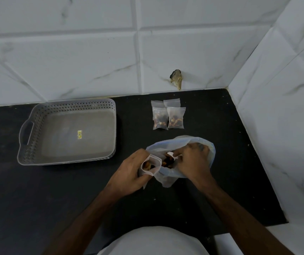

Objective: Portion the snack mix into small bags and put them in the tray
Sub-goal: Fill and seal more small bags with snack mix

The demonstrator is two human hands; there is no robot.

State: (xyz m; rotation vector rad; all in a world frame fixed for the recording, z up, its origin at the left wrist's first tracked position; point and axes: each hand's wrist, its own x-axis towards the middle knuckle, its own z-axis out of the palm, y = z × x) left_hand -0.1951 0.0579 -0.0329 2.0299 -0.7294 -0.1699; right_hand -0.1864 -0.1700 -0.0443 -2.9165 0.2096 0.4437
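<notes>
- On black countertop (55, 190): left hand (129, 173) gripping small clear zip bag (151, 165), mouth open, some mix inside.
- Right hand (191, 161) curled inside large translucent plastic bag (180, 144), pinching brown snack mix (167, 161).
- Well left, grey perforated plastic tray (33, 142); behind, filled small bags (167, 116).

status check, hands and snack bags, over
Left hand holds small clear zip bag open. Right hand reaches into big translucent plastic bag of mix. Two filled small bags on black counter; grey perforated tray holds none. Nothing in the way.
</notes>
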